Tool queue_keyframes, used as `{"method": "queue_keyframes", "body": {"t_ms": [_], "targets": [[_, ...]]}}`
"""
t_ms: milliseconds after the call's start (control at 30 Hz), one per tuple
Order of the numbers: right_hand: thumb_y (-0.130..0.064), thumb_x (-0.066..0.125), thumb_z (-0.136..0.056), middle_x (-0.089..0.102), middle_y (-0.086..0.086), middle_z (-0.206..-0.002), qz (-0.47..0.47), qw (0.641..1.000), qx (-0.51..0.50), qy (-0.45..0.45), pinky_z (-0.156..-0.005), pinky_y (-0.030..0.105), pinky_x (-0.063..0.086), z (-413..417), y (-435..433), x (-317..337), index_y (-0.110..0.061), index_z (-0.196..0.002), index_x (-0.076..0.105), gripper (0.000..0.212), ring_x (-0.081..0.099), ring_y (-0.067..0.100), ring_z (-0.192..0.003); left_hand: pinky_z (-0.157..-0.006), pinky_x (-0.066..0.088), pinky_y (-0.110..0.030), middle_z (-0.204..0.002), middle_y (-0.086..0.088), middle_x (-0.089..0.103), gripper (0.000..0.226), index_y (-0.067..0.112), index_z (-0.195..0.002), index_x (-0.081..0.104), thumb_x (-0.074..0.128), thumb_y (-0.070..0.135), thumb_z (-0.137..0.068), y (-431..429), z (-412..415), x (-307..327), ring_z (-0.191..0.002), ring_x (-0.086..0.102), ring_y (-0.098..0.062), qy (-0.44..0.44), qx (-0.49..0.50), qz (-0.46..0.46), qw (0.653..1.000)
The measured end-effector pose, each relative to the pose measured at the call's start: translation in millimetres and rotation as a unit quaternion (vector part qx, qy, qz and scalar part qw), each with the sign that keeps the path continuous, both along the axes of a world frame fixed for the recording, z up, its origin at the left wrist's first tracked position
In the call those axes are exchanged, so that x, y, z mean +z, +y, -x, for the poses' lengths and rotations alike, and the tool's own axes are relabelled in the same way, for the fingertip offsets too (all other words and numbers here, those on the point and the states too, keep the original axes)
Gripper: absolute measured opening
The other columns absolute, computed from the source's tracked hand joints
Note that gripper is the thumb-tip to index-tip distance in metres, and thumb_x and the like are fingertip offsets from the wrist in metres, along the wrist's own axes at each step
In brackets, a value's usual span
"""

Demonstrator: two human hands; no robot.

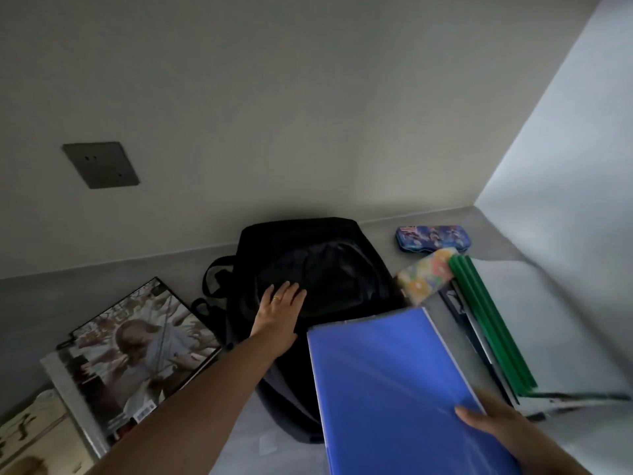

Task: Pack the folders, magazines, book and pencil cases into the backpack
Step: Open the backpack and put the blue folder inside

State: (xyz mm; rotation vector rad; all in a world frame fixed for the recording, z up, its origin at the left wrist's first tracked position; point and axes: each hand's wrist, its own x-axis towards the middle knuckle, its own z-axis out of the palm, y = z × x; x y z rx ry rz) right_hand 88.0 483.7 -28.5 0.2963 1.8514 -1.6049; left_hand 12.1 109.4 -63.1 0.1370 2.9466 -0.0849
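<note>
A black backpack [329,265] lies on the grey counter, its top opening facing me. My left hand [279,311] rests flat on its front flap, fingers spread, holding nothing. My right hand [496,428] grips the near right corner of a blue folder [387,382], which hangs over the backpack's right side. Magazines [137,341] are stacked at the left. To the right lie a green-spined folder [489,323], a floral pencil case [428,274] and a blue pencil case [433,236].
The grey counter [486,228] meets walls at the back and right, forming a corner. A dark wall socket plate [101,164] sits on the back wall at the left. More papers and dark folders [469,334] lie under the green one.
</note>
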Motion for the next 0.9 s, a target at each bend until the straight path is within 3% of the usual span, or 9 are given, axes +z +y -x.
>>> {"method": "queue_keyframes", "body": {"t_ms": [67, 100, 233, 333, 433, 600, 733, 833, 900], "targets": [[-0.039, 0.092, -0.046, 0.073, 0.004, -0.11, 0.007, 1.0, 0.027, -0.004, -0.09, 0.036, 0.054, 0, 1, -3, -0.014, -0.119, 0.062, 0.083, 0.068, 0.019, -0.104, -0.119, 0.002, -0.042, -0.158, -0.005, 0.008, 0.086, 0.017, -0.149, 0.009, 0.063, 0.03, -0.084, -1, 8, -6, -0.146, 0.004, -0.022, -0.001, -0.014, 0.018, 1.0], [-0.042, 0.091, -0.045, 0.071, 0.002, -0.114, 0.0, 0.999, 0.036, -0.003, -0.098, 0.04, 0.049, 1, -2, -1, -0.016, -0.121, 0.061, 0.086, 0.065, 0.018, -0.109, -0.119, 0.005, -0.042, -0.157, -0.005, 0.011, 0.083, 0.017, -0.149, 0.011, 0.062, 0.033, -0.085, -2, 11, -9, -0.146, 0.008, -0.022, 0.002, -0.022, 0.023, 0.999], [-0.024, 0.078, -0.071, 0.07, 0.0, -0.118, 0.006, 0.997, 0.069, -0.036, -0.104, 0.044, 0.043, 7, -7, -5, -0.018, -0.124, 0.059, 0.057, 0.064, 0.018, -0.112, -0.116, 0.018, -0.043, -0.151, -0.009, 0.025, 0.074, 0.014, -0.146, 0.018, 0.055, 0.037, -0.087, -4, 19, -18, -0.14, 0.023, -0.027, 0.019, -0.077, 0.047, 0.996], [-0.04, 0.084, -0.059, 0.07, -0.001, -0.117, -0.019, 0.994, 0.101, -0.027, -0.1, 0.037, 0.046, 15, -11, -10, -0.019, -0.123, 0.059, 0.072, 0.064, 0.016, -0.112, -0.113, 0.026, -0.042, -0.146, -0.013, 0.034, 0.071, 0.011, -0.145, 0.021, 0.054, 0.037, -0.089, -3, 22, -25, -0.135, 0.033, -0.03, 0.035, -0.107, 0.076, 0.991], [-0.022, 0.072, -0.072, 0.071, 0.001, -0.116, -0.008, 0.991, 0.116, -0.064, -0.087, 0.027, 0.05, 23, -19, -16, -0.017, -0.122, 0.058, 0.052, 0.066, 0.017, -0.109, -0.101, 0.038, -0.039, -0.136, -0.016, 0.045, 0.06, 0.005, -0.137, 0.033, 0.052, 0.036, -0.09, -1, 28, -27, -0.122, 0.046, -0.032, 0.014, -0.133, 0.107, 0.985], [-0.03, 0.081, -0.06, 0.07, 0.009, -0.115, -0.018, 0.986, 0.136, -0.096, -0.089, 0.036, 0.053, 33, -29, -28, -0.013, -0.119, 0.061, 0.065, 0.066, 0.028, -0.108, -0.069, 0.048, -0.033, -0.1, -0.008, 0.066, 0.026, 0.008, -0.105, 0.058, 0.042, 0.027, -0.097, 1, 43, -12, -0.087, 0.064, -0.025, -0.022, -0.159, 0.102, 0.982], [-0.041, 0.077, -0.062, 0.071, 0.015, -0.112, -0.058, 0.985, 0.142, -0.084, -0.093, 0.041, 0.052, 38, -36, -33, -0.007, -0.109, 0.068, 0.058, 0.067, 0.032, -0.104, -0.069, 0.042, -0.03, -0.097, -0.007, 0.067, 0.031, 0.011, -0.103, 0.061, 0.042, 0.035, -0.097, -4, 50, 2, -0.089, 0.063, -0.026, -0.022, -0.117, 0.037, 0.992], [-0.055, 0.082, -0.051, 0.069, 0.005, -0.088, -0.078, 0.991, 0.105, -0.042, -0.078, 0.033, 0.049, 43, -41, -44, -0.002, -0.085, 0.066, 0.066, 0.065, 0.023, -0.081, -0.071, 0.046, -0.031, -0.093, -0.006, 0.068, 0.03, 0.013, -0.102, 0.063, 0.043, 0.035, -0.096, -8, 48, 6, -0.087, 0.063, -0.024, -0.006, -0.113, 0.018, 0.993], [-0.05, 0.08, -0.058, 0.057, 0.002, -0.074, -0.094, 0.993, 0.075, -0.018, -0.07, 0.027, 0.041, 48, -49, -49, -0.008, -0.07, 0.059, 0.049, 0.053, 0.016, -0.069, -0.069, 0.047, -0.032, -0.09, -0.005, 0.069, 0.03, 0.014, -0.098, 0.063, 0.041, 0.034, -0.097, -8, 46, 5, -0.082, 0.064, -0.023, 0.0, -0.125, 0.029, 0.992]]}}
